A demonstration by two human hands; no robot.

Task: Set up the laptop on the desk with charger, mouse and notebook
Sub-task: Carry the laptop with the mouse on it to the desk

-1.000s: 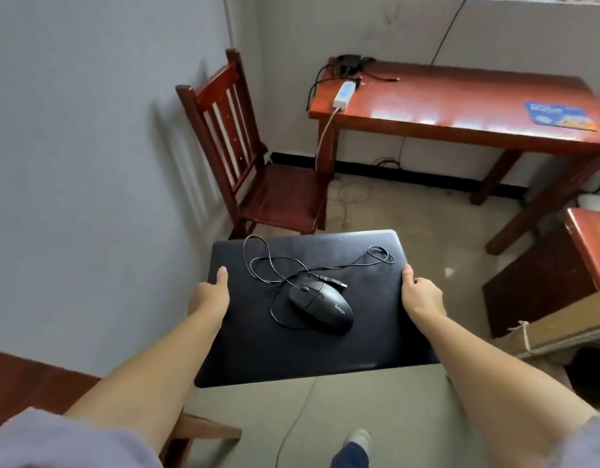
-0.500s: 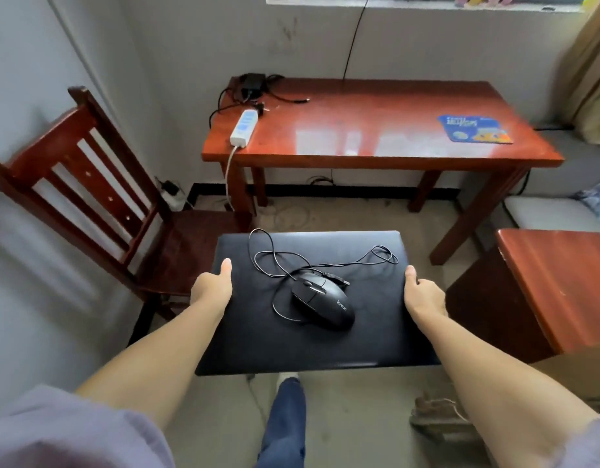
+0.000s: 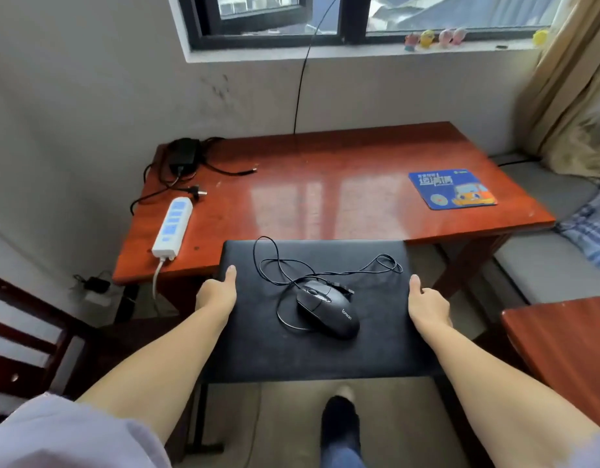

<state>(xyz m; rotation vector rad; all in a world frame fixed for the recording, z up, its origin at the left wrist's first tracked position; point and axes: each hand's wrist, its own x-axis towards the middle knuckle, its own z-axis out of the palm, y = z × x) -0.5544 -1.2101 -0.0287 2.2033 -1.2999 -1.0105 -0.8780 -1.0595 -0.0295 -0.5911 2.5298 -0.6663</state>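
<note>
You are carrying the closed black laptop [image 3: 312,352] flat in front of you, its far edge just overlapping the near edge of the desk [image 3: 325,194] in this view while the rest is hanging out over the floor. Your left hand [image 3: 216,293] is gripping the laptop's left side, thumb lying on the lid and the other fingers tucked out of sight underneath. Your right hand [image 3: 426,307] is gripping the right side the same way, thumb on top and fingers wrapped under the edge. A black wired mouse [image 3: 327,309] is riding on the lid, right of its middle, with its cable [image 3: 312,265] looping loosely across the far half of the lid. On the desk, a black charger [image 3: 183,152] is sitting at the far left corner with its leads trailing around it, and its plug [image 3: 196,191] is lying loose beside a white power strip [image 3: 173,228] that is running along the left edge. A blue mouse pad [image 3: 452,189] is lying flat near the desk's right side, well apart from the charger. A window [image 3: 342,18] is showing above the desk, a curtain [image 3: 575,82] is hanging at the right, and part of a wooden chair [image 3: 25,342] is showing at your left.
</note>
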